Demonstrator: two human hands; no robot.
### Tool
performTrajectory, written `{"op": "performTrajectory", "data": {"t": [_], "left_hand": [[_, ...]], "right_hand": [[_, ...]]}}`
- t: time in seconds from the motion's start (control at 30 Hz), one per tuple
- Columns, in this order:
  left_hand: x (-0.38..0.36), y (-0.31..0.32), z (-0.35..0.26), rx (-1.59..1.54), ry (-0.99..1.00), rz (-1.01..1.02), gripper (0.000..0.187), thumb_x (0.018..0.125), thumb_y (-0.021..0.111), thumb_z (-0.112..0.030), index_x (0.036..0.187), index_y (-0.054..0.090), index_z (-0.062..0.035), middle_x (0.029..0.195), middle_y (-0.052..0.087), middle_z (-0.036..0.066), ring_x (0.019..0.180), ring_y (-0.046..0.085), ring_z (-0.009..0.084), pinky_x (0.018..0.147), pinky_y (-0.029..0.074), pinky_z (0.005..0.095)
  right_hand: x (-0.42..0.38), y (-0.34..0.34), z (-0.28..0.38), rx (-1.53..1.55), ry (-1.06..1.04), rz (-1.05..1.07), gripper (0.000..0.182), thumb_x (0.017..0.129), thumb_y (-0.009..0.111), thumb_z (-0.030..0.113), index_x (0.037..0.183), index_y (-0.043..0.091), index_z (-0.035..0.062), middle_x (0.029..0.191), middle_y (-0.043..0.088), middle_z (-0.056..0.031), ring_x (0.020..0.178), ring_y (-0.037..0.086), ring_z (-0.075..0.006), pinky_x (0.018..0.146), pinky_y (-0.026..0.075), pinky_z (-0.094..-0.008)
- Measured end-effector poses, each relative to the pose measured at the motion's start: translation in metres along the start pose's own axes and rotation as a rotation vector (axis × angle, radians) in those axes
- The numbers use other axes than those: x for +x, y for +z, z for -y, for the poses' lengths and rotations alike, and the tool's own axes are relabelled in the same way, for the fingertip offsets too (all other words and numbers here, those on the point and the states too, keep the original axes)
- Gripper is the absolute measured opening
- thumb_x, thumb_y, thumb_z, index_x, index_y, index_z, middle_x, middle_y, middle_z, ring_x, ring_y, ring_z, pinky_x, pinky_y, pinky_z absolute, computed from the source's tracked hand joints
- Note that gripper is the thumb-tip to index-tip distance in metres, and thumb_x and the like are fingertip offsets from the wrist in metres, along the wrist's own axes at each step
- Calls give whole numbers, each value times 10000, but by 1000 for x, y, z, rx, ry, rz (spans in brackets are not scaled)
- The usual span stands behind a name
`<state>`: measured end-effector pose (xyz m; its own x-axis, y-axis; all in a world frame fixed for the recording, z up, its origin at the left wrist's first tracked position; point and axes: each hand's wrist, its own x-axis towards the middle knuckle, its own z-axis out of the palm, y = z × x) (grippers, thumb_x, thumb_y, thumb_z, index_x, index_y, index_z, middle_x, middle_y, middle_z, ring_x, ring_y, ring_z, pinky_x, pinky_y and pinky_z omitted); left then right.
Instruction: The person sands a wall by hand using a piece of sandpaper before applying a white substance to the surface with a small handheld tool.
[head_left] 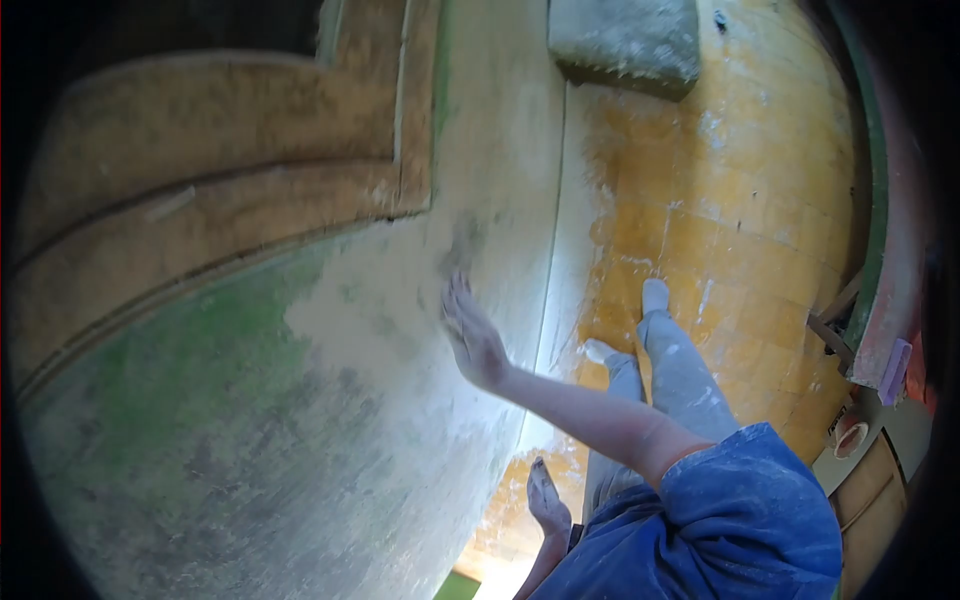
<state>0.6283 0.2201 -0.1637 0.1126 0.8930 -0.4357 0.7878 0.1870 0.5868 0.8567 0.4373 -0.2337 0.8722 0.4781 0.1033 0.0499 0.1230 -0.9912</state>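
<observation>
My right hand (476,338) reaches across to the wall (380,400), its fingers stretched out flat and close over the painted surface. Dark smudges mark the wall just above the fingertips. Around it, pale filler-like patches lie over green and grey paint. My left hand (546,500) hangs lower, beside my body, with pale dust on it. Its fingers are extended, their tips look dark, and no object shows in it.
A brown wooden frame (230,210) surrounds a dark opening in the wall. My feet stand on a yellow tiled floor (750,230) streaked with white. A dusty block-shaped object (625,40) sits beyond them against the wall. A purple block (895,370) and a roll (850,438) lie to the right.
</observation>
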Motion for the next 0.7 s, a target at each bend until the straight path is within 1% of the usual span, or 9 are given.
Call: {"op": "performTrajectory", "data": {"t": [0.1, 0.17, 0.23, 0.3, 0.37, 0.47, 0.57, 0.67, 0.7], "left_hand": [[10, 10, 3, -116, -152, 50, 389, 1035, 404, -155, 1328, 503, 81, 1320, 570, 188, 1246, 519, 254, 1065, 386, 349], [19, 13, -3, -44, -82, 88, 387, 1018, 439, -167, 1315, 511, 70, 1258, 597, 157, 1195, 550, 230, 1018, 436, 341], [29, 18, -4, -254, -118, 103, 366, 1001, 472, -190, 1267, 535, 53, 1160, 616, 129, 1098, 600, 212, 952, 490, 339], [39, 29, -13, -322, -4, 125, 343, 985, 490, -201, 1232, 541, 32, 1084, 618, 100, 977, 639, 207, 860, 542, 351], [43, 39, -44, -467, -81, 123, 355, 981, 487, -201, 1245, 527, 33, 1079, 627, 109, 924, 654, 233, 809, 559, 364], [52, 50, -65, -522, -190, 219, 399, 979, 495, -290, 1297, 509, -49, 1148, 605, 111, 973, 641, 286, 774, 569, 423], [69, 62, -77, -734, -368, 371, 460, 978, 456, -414, 1312, 510, -102, 1169, 609, 96, 979, 618, 331, 771, 550, 484], [87, 78, -97, -927, -529, 527, 490, 974, 436, -451, 1311, 508, -102, 1140, 608, 93, 1054, 576, 335, 814, 526, 520], [93, 83, -108, -948, -606, 562, 494, 941, 518, -454, 1303, 529, -119, 1144, 617, 91, 1055, 586, 306, 828, 529, 506]], "right_hand": [[-42, -25, -9, 32, 246, 175, 487, 933, 560, 72, 1397, 437, -11, 1455, 403, -249, 1347, 406, -369, 1100, 367, -407], [-64, -52, -22, 91, 488, 362, 476, 973, 531, 166, 1416, 427, 25, 1382, 492, -232, 1262, 498, -364, 1045, 418, -408], [-78, -87, -34, -72, 395, 374, 499, 1009, 474, 246, 1441, 391, 9, 1310, 565, -242, 1085, 644, -321, 949, 485, -354], [-82, -124, -43, -53, 494, 361, 504, 994, 515, 271, 1421, 433, 15, 1119, 667, -180, 705, 663, -205, 711, 537, -322], [-63, -171, -28, 105, 850, 365, 515, 974, 555, 323, 1396, 480, 37, 860, 643, -83, 512, 517, -108, 558, 495, -290], [-32, -229, -9, 53, 884, 271, 505, 930, 636, 288, 1361, 518, 53, 755, 573, -25, 561, 556, -119, 562, 498, -289], [-18, -256, -22, 91, 778, 172, 405, 854, 709, 256, 1176, 592, 39, 748, 626, -95, 565, 608, -166, 524, 512, -328], [11, -278, -5, 192, 913, 211, 358, 796, 756, 172, 1101, 598, 74, 867, 623, -54, 667, 648, -175, 588, 544, -324], [20, -284, -2, 174, 892, 205, 358, 796, 756, 172, 1101, 598, 74, 867, 623, -54, 667, 648, -175, 588, 544, -324]]}}
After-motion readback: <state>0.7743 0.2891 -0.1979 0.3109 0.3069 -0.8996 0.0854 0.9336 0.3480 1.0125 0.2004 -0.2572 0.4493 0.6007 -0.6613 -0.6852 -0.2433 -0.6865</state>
